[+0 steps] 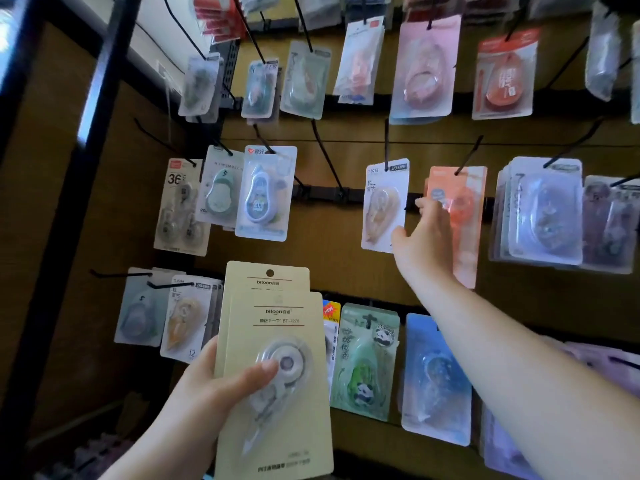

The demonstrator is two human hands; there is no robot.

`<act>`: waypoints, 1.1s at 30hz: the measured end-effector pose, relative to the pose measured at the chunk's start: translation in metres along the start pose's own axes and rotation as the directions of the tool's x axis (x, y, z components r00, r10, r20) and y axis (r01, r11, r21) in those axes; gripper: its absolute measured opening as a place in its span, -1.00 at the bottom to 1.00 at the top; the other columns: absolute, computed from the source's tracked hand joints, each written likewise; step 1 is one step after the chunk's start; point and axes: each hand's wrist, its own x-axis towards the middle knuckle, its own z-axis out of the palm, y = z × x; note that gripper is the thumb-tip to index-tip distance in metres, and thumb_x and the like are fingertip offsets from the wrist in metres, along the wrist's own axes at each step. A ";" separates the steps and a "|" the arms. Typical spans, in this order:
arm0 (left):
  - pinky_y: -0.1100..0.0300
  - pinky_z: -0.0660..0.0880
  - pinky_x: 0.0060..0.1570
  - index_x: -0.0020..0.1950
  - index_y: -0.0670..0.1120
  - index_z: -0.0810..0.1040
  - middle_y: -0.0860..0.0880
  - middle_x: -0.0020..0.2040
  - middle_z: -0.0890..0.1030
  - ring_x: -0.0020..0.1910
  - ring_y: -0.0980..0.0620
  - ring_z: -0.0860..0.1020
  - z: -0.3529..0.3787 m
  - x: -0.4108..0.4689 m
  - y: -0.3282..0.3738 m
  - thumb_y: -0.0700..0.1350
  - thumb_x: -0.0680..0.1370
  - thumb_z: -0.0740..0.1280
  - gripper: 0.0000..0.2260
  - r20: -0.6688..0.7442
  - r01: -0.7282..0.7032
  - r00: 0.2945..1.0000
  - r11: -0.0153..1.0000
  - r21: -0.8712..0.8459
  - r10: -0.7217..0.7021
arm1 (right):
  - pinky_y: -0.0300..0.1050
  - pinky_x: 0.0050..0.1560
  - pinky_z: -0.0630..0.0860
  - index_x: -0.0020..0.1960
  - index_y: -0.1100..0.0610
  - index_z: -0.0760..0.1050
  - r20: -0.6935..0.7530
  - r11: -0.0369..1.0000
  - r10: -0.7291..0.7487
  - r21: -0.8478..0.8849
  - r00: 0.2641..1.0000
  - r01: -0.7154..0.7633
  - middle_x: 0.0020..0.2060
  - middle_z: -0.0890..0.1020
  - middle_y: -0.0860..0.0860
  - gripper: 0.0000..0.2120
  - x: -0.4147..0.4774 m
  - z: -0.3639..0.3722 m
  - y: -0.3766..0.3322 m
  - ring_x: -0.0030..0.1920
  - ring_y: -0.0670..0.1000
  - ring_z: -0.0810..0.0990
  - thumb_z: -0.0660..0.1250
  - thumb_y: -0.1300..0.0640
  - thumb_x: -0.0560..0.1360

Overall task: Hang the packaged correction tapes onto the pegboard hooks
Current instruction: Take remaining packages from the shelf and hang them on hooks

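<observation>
My left hand [221, 386] holds a small stack of beige "bitoon" correction tape packs [277, 344] low in the middle, thumb across the front blister. The rear pack's hang hole shows above the front one. My right hand [424, 237] reaches up to a white card with a peach correction tape [382, 206] that hangs from a black hook [386, 143] in the middle row. Its thumb lies on the card's lower right corner and its fingers are at the right edge, beside an orange pack [464, 202].
The brown pegboard [332, 258] carries three rows of black hooks with many hanging packs. One bare hook [327, 157] juts out left of the peach pack. A panda pack [367, 362] and a blue pack [436, 379] hang below my right arm. A black shelf post [79, 168] stands at the left.
</observation>
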 end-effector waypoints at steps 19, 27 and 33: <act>0.03 0.57 -0.29 0.02 -0.01 0.56 -0.07 -0.16 0.72 -0.26 -0.04 0.69 0.049 -0.002 0.021 0.09 0.24 0.39 -0.60 -0.081 -0.113 0.991 0.990 -0.079 0.106 | -0.35 -0.27 0.32 -0.29 0.03 0.35 0.645 0.946 0.036 0.223 0.763 -0.233 -0.27 0.47 -0.15 -0.79 -0.102 -0.035 -0.003 -0.17 -0.13 0.46 0.31 0.09 0.48; 0.05 0.51 -0.19 -0.01 0.04 0.55 -0.01 -0.19 0.72 -0.13 -0.04 0.64 0.047 0.001 0.022 0.02 0.35 0.25 -0.74 -0.070 -0.088 0.995 0.983 -0.163 0.077 | -0.22 -0.33 0.29 -0.19 0.07 0.33 0.522 0.833 0.167 0.379 0.836 -0.403 -0.29 0.47 -0.01 -0.83 -0.083 -0.036 -0.015 -0.29 -0.07 0.42 0.14 0.11 0.58; 0.04 0.52 -0.23 0.02 -0.01 0.53 -0.09 -0.16 0.67 -0.13 -0.11 0.60 0.010 -0.002 0.024 -0.08 0.46 0.28 -0.85 -0.181 -0.063 0.983 0.985 -0.162 0.034 | -0.17 -0.23 0.42 -0.01 0.12 0.33 0.325 0.818 0.143 0.492 0.935 -0.296 -0.21 0.49 0.01 -0.98 -0.048 -0.031 -0.040 -0.15 0.01 0.50 0.13 0.19 0.57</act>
